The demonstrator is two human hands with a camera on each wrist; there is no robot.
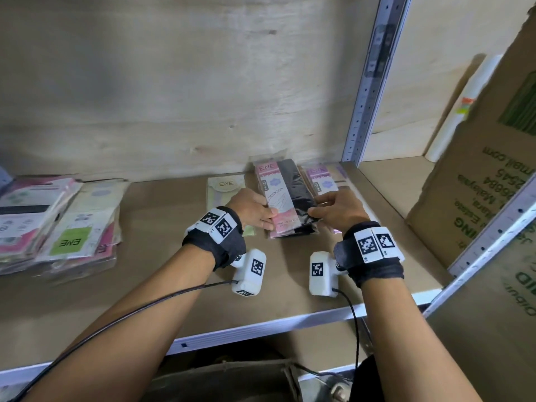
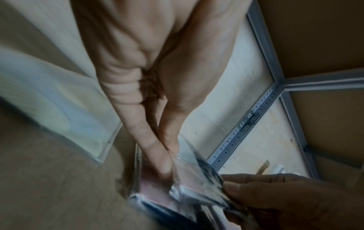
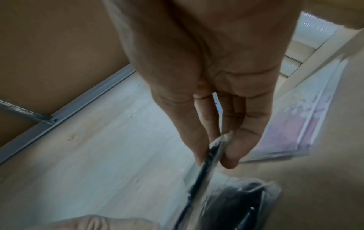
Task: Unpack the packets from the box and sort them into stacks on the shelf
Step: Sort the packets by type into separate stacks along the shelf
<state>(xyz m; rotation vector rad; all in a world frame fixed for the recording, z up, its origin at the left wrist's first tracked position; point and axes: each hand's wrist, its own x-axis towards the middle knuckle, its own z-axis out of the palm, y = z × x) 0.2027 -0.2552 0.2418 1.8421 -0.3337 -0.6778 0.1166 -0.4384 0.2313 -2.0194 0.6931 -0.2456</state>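
A pink-and-black packet (image 1: 285, 192) in clear wrap lies tilted on top of a small stack of like packets (image 1: 293, 232) on the brown shelf (image 1: 150, 285). My left hand (image 1: 253, 208) pinches its near left edge, thumb on top. The same packet (image 2: 199, 179) and left hand (image 2: 165, 157) show blurred in the left wrist view. My right hand (image 1: 333, 208) pinches the packet's near right edge. In the right wrist view the right hand (image 3: 218, 149) grips the thin packet edge (image 3: 208, 157) between thumb and fingers.
A pale green packet (image 1: 224, 190) lies left of the stack and a purple packet stack (image 1: 324, 181) right of it. Mixed packet piles (image 1: 58, 221) sit at the far left. A cardboard box (image 1: 487, 181) stands right, beyond the metal upright (image 1: 368, 82).
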